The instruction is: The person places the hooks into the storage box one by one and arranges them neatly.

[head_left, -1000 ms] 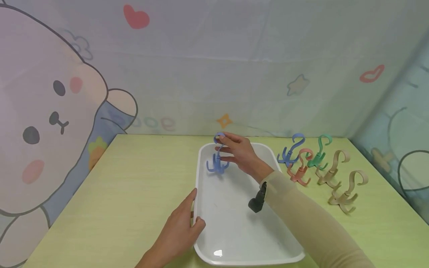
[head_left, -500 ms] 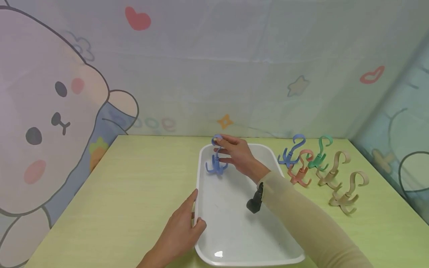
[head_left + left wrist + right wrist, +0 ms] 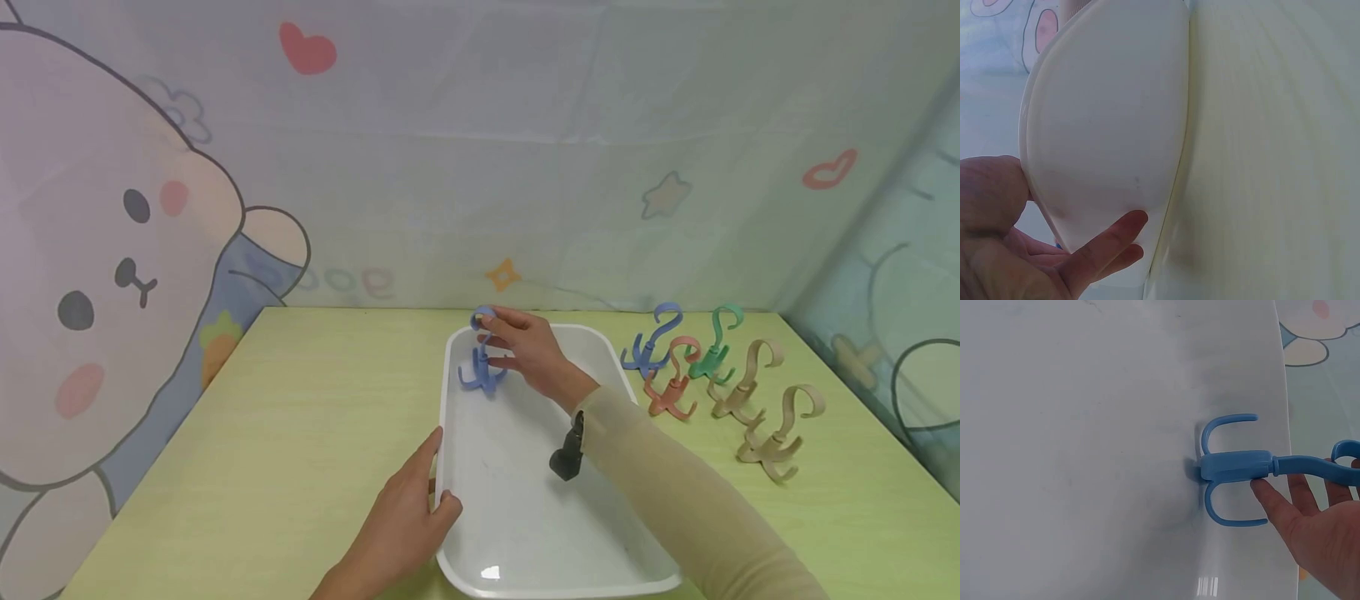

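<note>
A white plastic tray (image 3: 525, 525) stands lengthwise in front of me in the head view. My left hand (image 3: 408, 512) holds its left rim, thumb over the edge and fingers along the outer wall (image 3: 1104, 144). At the far left inside corner, a blue multi-prong hook (image 3: 482, 375) stands upright with its curved top up. My right hand (image 3: 532, 346) holds this hook by its stem and curved top. In the right wrist view, the prongs and base of the blue hook (image 3: 1235, 465) show against the tray floor, with a fingertip touching the base.
Right of the tray stand several similar hooks: a blue one (image 3: 647, 350), a green one (image 3: 711, 358), a pink one (image 3: 671, 392) and two beige ones (image 3: 738, 396). A printed cloth (image 3: 465, 167) closes off the back of the yellow-green table (image 3: 300, 433).
My right hand and the blue hook have shifted very slightly to the left inside the tray. My left hand stays on the rim, and the other hooks stand where they were.
</note>
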`<state>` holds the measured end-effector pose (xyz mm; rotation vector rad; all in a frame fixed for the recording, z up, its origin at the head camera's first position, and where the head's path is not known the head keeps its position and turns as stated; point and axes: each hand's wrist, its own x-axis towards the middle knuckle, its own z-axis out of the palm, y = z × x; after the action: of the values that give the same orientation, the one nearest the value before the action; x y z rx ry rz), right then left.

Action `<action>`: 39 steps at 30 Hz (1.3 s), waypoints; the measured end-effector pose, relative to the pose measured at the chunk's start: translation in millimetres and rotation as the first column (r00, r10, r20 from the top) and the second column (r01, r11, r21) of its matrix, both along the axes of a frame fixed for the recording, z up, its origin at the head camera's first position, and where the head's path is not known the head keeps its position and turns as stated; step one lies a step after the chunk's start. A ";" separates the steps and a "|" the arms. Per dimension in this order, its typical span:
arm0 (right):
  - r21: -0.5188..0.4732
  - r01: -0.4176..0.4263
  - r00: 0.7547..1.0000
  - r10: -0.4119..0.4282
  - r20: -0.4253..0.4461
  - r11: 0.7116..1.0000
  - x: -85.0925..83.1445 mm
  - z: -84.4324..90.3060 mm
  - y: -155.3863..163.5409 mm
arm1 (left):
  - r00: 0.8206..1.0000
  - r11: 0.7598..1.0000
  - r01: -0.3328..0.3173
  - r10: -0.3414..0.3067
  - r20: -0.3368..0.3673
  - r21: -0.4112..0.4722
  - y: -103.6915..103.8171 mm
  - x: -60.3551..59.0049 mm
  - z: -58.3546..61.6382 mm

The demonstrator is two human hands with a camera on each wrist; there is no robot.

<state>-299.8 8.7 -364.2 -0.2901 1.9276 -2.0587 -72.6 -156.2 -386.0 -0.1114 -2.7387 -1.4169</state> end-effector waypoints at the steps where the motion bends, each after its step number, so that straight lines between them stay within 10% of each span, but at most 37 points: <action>1: -0.004 -0.003 1.000 0.003 -0.002 1.000 -0.2 -0.4 -0.2 | 1.000 1.000 0.000 0.000 -0.001 -0.001 -0.1 -0.2 0.1; 39: -0.132 0.015 0.996 -0.003 0.091 0.991 -5.0 7.8 8.3 | 1.000 1.000 -0.007 0.007 0.012 -0.013 0.5 -1.8 -0.5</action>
<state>-304.8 17.0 -356.5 -0.2133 1.7465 -2.1714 -74.4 -155.7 -386.4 -0.0940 -2.7556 -1.4030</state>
